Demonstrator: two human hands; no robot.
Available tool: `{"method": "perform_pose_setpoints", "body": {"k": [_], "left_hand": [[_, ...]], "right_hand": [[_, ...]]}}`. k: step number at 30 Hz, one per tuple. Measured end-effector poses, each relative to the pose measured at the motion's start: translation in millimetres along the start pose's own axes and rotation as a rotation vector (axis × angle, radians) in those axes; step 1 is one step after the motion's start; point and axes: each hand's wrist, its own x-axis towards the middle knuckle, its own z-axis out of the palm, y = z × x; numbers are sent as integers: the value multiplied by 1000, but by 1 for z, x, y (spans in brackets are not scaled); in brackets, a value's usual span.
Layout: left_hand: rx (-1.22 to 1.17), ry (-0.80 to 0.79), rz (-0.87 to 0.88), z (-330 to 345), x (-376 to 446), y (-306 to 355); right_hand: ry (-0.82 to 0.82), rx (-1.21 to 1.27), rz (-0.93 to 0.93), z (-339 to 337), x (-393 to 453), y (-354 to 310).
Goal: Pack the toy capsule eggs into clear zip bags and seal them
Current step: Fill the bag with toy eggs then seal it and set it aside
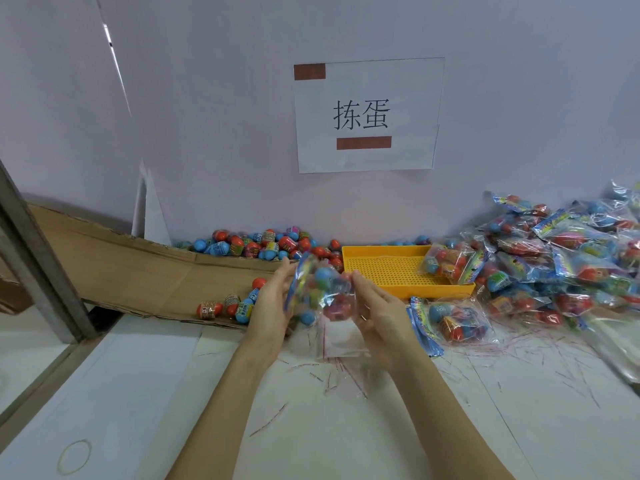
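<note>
A clear zip bag (320,292) filled with red and blue capsule eggs is held up between both hands above the table, blurred by motion. My left hand (272,301) grips its left side, where a blue header strip shows. My right hand (375,311) holds its right side, fingers together and nearly straight. Loose capsule eggs (263,244) lie heaped against the wall, with a few more eggs (228,304) on the cardboard. An empty clear zip bag (337,341) lies flat under the held one.
A yellow perforated tray (388,271) holds one filled bag (450,263). Another filled bag (457,318) lies beside a stack of blue header cards (424,327). Several packed bags (571,258) pile at right. Flattened cardboard (138,268) lies left; a rubber band (74,457) lies near front.
</note>
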Motion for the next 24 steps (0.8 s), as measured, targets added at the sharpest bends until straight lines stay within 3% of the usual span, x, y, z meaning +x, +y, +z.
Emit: {"method": "perform_pose_setpoints", "body": {"k": [3, 9, 17, 21, 24], "left_hand": [[275, 51, 3, 2, -2, -1], [545, 203, 253, 1, -4, -6], [460, 440, 297, 2, -4, -3], [374, 448, 275, 0, -6, -2], [318, 436, 256, 4, -7, 0]], "right_hand": [[23, -188, -20, 4, -3, 4], [62, -249, -54, 6, -3, 4], [-31, -225, -171, 13, -8, 5], [30, -411, -388, 8, -5, 7], [-35, -413, -415, 5, -7, 5]]}}
